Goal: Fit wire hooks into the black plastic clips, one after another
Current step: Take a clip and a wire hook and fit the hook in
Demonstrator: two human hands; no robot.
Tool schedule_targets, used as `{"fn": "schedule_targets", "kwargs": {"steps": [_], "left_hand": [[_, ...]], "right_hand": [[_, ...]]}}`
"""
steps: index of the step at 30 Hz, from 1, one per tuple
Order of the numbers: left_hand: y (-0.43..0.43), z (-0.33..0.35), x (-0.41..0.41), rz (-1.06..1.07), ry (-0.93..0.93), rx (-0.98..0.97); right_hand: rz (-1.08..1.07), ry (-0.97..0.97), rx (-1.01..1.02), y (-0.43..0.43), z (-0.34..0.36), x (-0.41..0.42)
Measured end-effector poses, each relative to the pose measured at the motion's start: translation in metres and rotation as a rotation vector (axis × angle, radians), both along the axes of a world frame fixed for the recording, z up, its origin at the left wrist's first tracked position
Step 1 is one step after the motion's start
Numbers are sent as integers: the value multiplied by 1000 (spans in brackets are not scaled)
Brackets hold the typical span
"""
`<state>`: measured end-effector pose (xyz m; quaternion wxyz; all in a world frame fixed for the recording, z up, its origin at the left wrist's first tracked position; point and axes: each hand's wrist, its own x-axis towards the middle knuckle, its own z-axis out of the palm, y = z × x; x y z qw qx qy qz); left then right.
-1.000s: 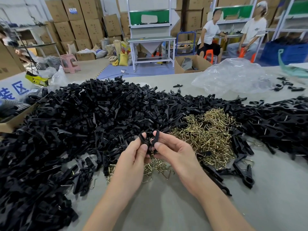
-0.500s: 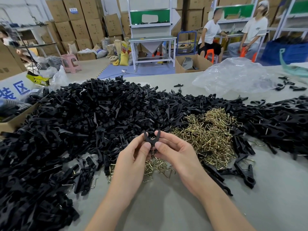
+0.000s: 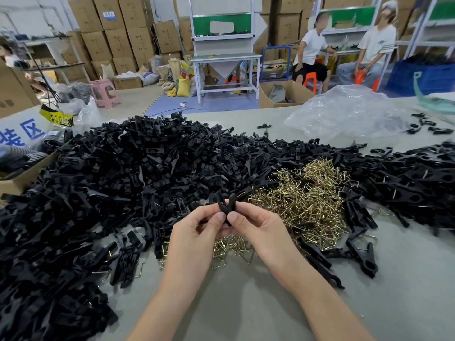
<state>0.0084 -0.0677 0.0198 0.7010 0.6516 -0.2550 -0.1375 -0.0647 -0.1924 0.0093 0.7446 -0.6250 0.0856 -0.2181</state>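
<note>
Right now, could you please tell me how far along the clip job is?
Early, it seems. Done: the right-hand pile of clips shows wire fitted, as far as I can tell. In hand: the left hand and right hand both pinch one black clip. Left: the big pile of bare clips and the heap of wire hooks, both large.

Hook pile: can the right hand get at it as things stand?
Probably yes. The hook pile lies uncovered just beyond the right hand, nothing between; but that hand pinches the clip with the left hand.
</note>
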Motion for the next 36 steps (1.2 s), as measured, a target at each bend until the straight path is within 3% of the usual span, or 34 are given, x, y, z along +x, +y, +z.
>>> {"fn": "schedule_targets", "kwargs": {"steps": [7, 9, 13, 15, 17, 24, 36], "left_hand": [[0, 1, 0, -3, -46, 9], [4, -2, 1, 48, -249, 155], [11, -7, 6, 95, -804, 625], [11, -13, 8, 45, -947, 859], [9, -17, 9, 56, -974, 954], [5, -23, 8, 157, -1025, 859], [7, -12, 7, 59, -925, 792]], "right_hand": [[-73, -19, 98, -4, 3, -1], [-110, -47, 132, -6, 3, -1], [-170, -95, 266, -11, 3, -1], [-192, -97, 289, -12, 2, 1], [-208, -92, 289, -12, 0, 2], [-231, -68, 280, -12, -2, 4], [-226, -60, 301, -13, -4, 4]]}}
